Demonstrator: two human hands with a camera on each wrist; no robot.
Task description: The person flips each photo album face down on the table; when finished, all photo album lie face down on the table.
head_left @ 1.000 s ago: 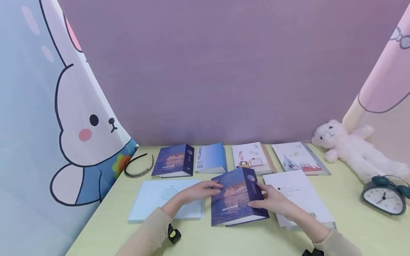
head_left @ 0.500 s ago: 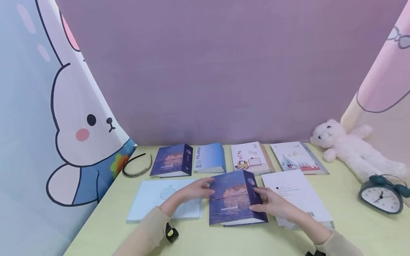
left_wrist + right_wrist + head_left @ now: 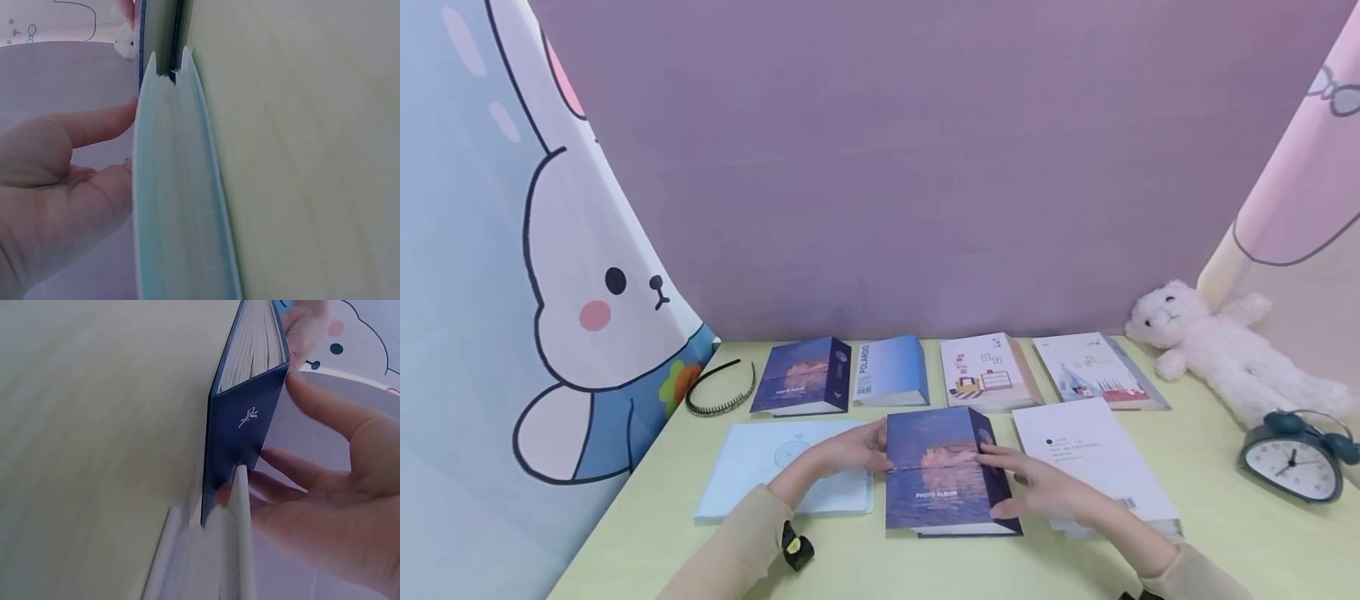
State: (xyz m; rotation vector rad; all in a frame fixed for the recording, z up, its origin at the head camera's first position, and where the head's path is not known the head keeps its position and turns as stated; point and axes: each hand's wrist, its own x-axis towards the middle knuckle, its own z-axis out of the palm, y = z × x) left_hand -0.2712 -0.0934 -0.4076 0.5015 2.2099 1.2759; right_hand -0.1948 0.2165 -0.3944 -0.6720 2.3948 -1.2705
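A dark-blue photo album (image 3: 936,479) with a sunset-sea cover lies at the front middle of the table, between both hands. My left hand (image 3: 850,450) reaches over the pale-blue album (image 3: 842,497), its fingers and thumb at the photo album's left edge. In the left wrist view the thumb is extended, and the other fingertips are hidden. My right hand (image 3: 1037,483) touches the photo album's right side with fingers spread. In the right wrist view its thumb meets the cover's corner and other fingers lie at the spine (image 3: 247,419), beside the white album (image 3: 1097,467).
Behind stand a second sunset album (image 3: 805,375), a blue Polaroid album (image 3: 891,371) and two illustrated albums, one with a yellow chair (image 3: 985,367), one with a tent (image 3: 1097,367). A headband (image 3: 721,408) lies left; a white plush toy (image 3: 1232,350) and alarm clock (image 3: 1292,458) sit right.
The photo album has turned straighter and shifted slightly left and toward the front. My left hand has moved from its cover to its left edge; my right hand's fingers have moved along its spine side.
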